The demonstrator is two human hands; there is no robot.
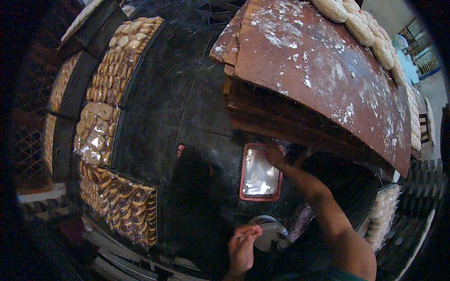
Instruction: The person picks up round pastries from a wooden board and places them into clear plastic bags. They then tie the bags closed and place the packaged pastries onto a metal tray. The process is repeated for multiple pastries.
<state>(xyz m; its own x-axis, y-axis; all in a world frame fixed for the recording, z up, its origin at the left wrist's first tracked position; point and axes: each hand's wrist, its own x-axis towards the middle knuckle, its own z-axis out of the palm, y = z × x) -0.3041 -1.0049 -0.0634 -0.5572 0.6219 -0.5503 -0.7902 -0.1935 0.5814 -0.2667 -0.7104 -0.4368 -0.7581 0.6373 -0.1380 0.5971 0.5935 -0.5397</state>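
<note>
My left hand [242, 247] is low in the middle, palm turned up, with fingers curled together against the thumb. Whatever it may pinch is too small to make out. Just beyond it is a round, pale-topped container [267, 232]. My right arm stretches forward from the lower right. At its end, my right hand [275, 157] reaches over the far right corner of a pink plastic basket [242, 180]. Shiny clear plastic [260, 173], like a stack of bags or sheets, lies inside. Shadow and blur hide the right fingertips.
A stack of flour-dusted brown boards [323, 70] rises at the upper right, with pale dough loaves [358, 29] along its far edge. On the left stand trays of packed pastries [119, 199] and wrapped round cookies [96, 124]. The floor [187, 93] between is dark.
</note>
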